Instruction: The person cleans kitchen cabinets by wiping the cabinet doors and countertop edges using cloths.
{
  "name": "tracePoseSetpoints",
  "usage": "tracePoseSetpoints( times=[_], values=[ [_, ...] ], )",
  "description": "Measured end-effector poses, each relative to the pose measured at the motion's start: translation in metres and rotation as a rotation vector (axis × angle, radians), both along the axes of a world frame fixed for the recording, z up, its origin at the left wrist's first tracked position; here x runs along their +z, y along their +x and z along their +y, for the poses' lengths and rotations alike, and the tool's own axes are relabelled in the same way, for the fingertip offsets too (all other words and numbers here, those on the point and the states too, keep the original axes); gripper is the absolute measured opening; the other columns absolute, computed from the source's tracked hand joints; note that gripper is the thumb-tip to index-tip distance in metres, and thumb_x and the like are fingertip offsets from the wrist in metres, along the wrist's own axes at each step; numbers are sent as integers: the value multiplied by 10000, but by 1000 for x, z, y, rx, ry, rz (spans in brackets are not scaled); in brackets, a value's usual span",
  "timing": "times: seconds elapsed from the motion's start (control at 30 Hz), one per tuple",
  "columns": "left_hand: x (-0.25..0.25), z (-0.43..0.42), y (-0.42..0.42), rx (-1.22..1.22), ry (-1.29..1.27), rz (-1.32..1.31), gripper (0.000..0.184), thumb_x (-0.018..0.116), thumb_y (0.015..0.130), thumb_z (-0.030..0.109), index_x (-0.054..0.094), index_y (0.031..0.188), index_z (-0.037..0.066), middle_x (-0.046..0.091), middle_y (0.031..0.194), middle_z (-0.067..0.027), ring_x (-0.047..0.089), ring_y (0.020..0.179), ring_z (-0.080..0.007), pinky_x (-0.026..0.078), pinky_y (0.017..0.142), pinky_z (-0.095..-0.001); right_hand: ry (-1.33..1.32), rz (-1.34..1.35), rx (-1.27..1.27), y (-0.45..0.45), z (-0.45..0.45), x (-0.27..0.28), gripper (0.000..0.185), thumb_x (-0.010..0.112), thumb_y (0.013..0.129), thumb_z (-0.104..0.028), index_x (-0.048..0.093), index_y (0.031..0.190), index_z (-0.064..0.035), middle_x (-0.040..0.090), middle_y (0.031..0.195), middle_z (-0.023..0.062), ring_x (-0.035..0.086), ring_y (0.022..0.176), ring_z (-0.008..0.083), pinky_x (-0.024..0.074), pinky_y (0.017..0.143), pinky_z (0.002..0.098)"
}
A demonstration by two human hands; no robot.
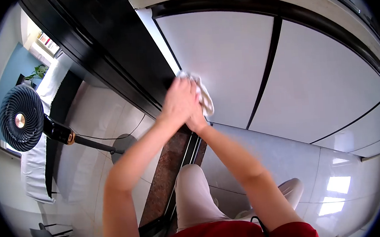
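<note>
The left hand (178, 100) and right hand (196, 121) overlap at a cloth (207, 103) by the white cabinet door (229, 49); blur obscures how the fingers grip. Progress is unclear.

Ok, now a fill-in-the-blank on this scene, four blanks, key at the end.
The left hand and right hand are together at a pale, crumpled ____.
The door frame beside the white cabinet panel is ____ in colour.
The round-headed fan stands on the ____ side of the picture.
The person's shirt is ____ in colour.

Missing words: cloth; black; left; red.
</note>
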State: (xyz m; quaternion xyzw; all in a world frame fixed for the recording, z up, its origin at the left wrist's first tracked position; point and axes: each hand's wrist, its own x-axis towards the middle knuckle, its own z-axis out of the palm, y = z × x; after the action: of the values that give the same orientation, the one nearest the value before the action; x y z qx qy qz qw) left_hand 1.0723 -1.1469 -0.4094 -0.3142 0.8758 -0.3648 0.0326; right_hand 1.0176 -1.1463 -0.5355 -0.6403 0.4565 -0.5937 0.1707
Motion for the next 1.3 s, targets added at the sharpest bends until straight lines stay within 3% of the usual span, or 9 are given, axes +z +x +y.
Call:
tracePoseSetpoints(
  times=[0.27,0.47,0.53,0.6,0.7,0.83,1.03,1.07,1.3],
  values=[
    [-152,-11,-13,57,208,178,304,529,845,167,652,1046,-25,660,1056,-151,548,1067,-268,333,1027,-390,334,86,-26,-11,17,-115,320,567,862,-224,638,1114,-40,663,997,242,615,975,404,483,857,462],
    [-63,-21,-32,77,489,291,153,564,786,125,670,798,15,665,892,-186,600,829,-318,445,828,-444,405,-350,306,-47,27,-33,297,643,827,-119,637,1098,2,666,1108,142,606,1045,233,470,905,372],
    [-8,5,-53,320,862,1261,151,563,820,125,632,767,2,647,896,-210,586,847,-327,450,812,-428,148,-661,395,-41,15,0,266,637,837,-98,630,1079,12,664,1080,134,585,1037,200,462,904,372],
    [44,17,-59,-119,245,669,106,549,854,103,616,844,21,647,914,-166,587,913,-307,446,812,-437,-70,-611,369,-54,3,49,287,647,789,-85,622,1056,18,648,1112,210,593,1066,311,448,907,422],
    [111,52,-89,-436,18,785,185,596,882,137,659,1038,61,657,1034,-105,564,1010,-295,437,877,-410,-255,-436,198,-107,46,148,240,633,784,-93,618,999,11,625,1083,218,576,1039,388,437,897,462],
    [146,89,-141,-767,-363,794,377,614,906,204,592,1273,117,500,1394,-100,467,1218,-295,350,1019,-405,-418,399,-700,-200,100,192,346,597,796,-140,591,1120,-19,596,1119,194,556,1078,368,423,936,468],
    [169,75,-211,-809,-294,804,567,505,942,477,478,1390,131,440,1445,-100,399,1328,-292,259,1118,-481,-482,901,-660,-335,164,244,422,617,775,-168,575,1195,-155,580,1175,105,563,1092,322,469,919,438],
    [170,74,-219,-817,-290,806,567,505,942,477,478,1390,131,440,1445,-100,399,1328,-292,259,1118,-481,-182,918,-682,-343,193,265,428,639,742,-150,581,1166,-168,588,1155,96,571,1076,305,478,907,425],
    [169,78,-250,-729,-392,828,742,699,831,390,386,1443,110,375,1492,-80,366,1360,-268,245,1128,-488,-616,899,-1133,-504,293,241,339,591,763,-106,586,1101,-133,600,1065,108,592,961,307,502,843,387]
  ],
)
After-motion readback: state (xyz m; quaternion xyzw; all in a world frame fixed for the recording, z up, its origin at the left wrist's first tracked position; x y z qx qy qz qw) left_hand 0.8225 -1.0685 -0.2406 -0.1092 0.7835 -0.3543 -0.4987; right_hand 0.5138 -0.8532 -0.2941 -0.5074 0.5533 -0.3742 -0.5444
